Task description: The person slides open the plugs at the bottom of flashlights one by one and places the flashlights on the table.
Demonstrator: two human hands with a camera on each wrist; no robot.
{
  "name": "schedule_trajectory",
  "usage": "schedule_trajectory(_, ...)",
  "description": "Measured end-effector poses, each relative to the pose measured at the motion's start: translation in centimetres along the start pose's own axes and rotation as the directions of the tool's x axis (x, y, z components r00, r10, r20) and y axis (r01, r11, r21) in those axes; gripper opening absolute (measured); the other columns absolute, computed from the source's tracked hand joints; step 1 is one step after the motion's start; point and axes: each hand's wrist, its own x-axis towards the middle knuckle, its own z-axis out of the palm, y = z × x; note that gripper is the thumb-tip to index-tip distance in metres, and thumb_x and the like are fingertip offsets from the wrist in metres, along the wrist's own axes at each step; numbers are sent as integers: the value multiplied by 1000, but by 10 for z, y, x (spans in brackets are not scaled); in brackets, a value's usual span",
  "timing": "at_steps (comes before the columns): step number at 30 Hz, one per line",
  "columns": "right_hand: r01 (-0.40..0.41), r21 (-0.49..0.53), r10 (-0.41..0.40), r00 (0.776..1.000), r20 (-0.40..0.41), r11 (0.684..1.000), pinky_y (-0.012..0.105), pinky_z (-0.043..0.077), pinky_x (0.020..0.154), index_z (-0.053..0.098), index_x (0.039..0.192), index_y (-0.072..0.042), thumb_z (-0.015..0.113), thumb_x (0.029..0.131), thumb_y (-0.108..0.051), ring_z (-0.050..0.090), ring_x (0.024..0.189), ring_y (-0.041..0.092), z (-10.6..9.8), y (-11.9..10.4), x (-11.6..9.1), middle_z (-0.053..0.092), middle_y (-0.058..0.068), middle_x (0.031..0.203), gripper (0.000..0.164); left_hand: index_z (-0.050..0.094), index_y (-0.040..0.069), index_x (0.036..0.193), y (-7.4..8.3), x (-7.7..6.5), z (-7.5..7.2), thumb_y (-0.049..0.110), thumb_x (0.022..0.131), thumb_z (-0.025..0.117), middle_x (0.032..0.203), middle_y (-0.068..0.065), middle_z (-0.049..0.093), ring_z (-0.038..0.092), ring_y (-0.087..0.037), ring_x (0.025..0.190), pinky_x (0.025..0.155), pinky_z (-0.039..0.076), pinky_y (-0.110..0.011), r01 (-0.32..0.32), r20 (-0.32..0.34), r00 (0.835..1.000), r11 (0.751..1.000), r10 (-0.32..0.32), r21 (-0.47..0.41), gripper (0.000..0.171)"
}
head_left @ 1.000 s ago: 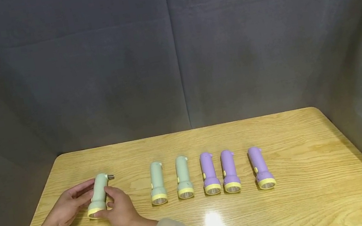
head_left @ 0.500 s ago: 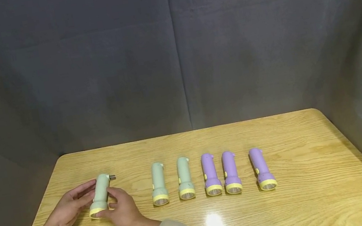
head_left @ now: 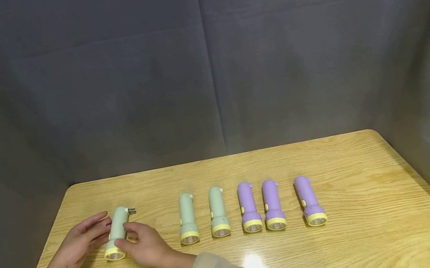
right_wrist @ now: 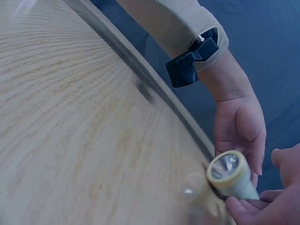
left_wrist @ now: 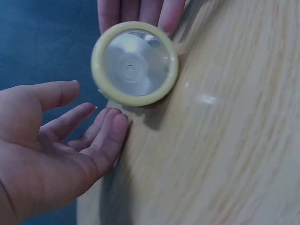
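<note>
In the head view a pale green flashlight [head_left: 118, 228] with a yellow rim lies at the left, its metal plug prongs sticking out at the far end. My right hand [head_left: 146, 245] pinches it from the right, thumb at the lamp head and bent fingers along the body. Beside it on the left is my left hand [head_left: 81, 241], fingers relaxed and near the body. The left wrist view shows the flashlight's round lens [left_wrist: 133, 65], with a gap between it and my left fingers [left_wrist: 110, 136]. In the right wrist view my right thumb tip [right_wrist: 236, 208] overlaps the body.
On the wooden table [head_left: 366, 246], two more green flashlights [head_left: 187, 217] lie in a row with several purple flashlights [head_left: 248, 206], lenses toward me. Dark grey cloth [head_left: 206, 83] hangs behind the table and at both sides.
My right thumb has slid from the front rim toward the side of the lamp head. My left fingers have drawn slightly away from the flashlight, which stays in place.
</note>
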Motion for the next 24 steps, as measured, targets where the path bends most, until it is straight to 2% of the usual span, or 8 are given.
schedule_trajectory(6, 86, -115, -74, 992, 103, 990, 21, 51, 95, 50, 149, -9, 62, 103, -37, 60, 124, 13, -11, -9, -8, 58, 3, 143, 55, 30, -10, 154, 17, -9, -4, 20, 107, 56, 119, 26, 60, 61, 3, 109, 89, 56, -24, -55, -23, 998, 996, 57, 70, 61)
schedule_trajectory(8, 131, -139, -112, 984, 137, 982, 20, 52, 91, 49, 149, -7, 63, 103, -36, 61, 123, 14, -14, -10, -12, 55, 4, 146, 57, 31, -10, 154, 23, -12, -1, 21, 107, 56, 123, 22, 60, 60, 4, 109, 89, 57, -24, -66, -32, 997, 992, 70, 111, 61)
schedule_trajectory(11, 194, -176, -161, 969, 187, 965, 17, 52, 89, 46, 151, -7, 62, 103, -36, 59, 125, 14, -20, -12, -20, 51, 4, 150, 59, 30, -10, 154, 32, -14, 8, 25, 107, 56, 136, -1, 59, 59, 7, 109, 90, 57, -28, -70, -51, 996, 982, 80, 178, 63)
schedule_trajectory(14, 264, -229, -215, 952, 216, 937, 17, 50, 92, 44, 153, -7, 60, 104, -37, 53, 131, 15, -27, -15, -29, 48, 4, 153, 59, 32, -7, 155, 40, -16, 18, 27, 107, 55, 146, -26, 48, 58, 8, 108, 91, 57, -32, -74, -59, 994, 971, 89, 226, 63)
schedule_trajectory(15, 283, -245, -230, 947, 224, 927, 18, 50, 94, 43, 153, -8, 59, 104, -38, 51, 134, 15, -30, -17, -33, 47, 4, 154, 60, 32, -6, 155, 42, -16, 22, 28, 108, 54, 148, -30, 44, 58, 8, 108, 91, 57, -33, -79, -57, 994, 968, 95, 236, 62)
schedule_trajectory(18, 349, -305, -285, 929, 234, 886, 23, 47, 102, 42, 154, -7, 58, 105, -38, 48, 138, 15, -40, -18, -43, 44, 5, 156, 61, 34, -5, 155, 50, -16, 31, 27, 108, 54, 149, -32, 43, 58, 7, 109, 91, 57, -29, -109, -42, 991, 960, 124, 258, 60)
schedule_trajectory(20, 369, -346, -303, 925, 231, 863, 26, 46, 106, 41, 155, -7, 58, 105, -40, 46, 139, 17, -47, -19, -49, 43, 6, 157, 62, 37, -4, 154, 55, -16, 37, 26, 108, 54, 149, -31, 44, 60, 0, 112, 90, 56, -25, -135, -30, 988, 952, 149, 276, 58)
schedule_trajectory(24, 370, -390, -302, 926, 225, 843, 32, 44, 110, 39, 156, -7, 56, 105, -42, 42, 143, 22, -62, -17, -60, 38, 12, 160, 64, 40, -4, 152, 64, -15, 49, 24, 108, 54, 148, -31, 46, 60, -28, 122, 88, 53, -19, -171, -1, 983, 930, 182, 326, 54)
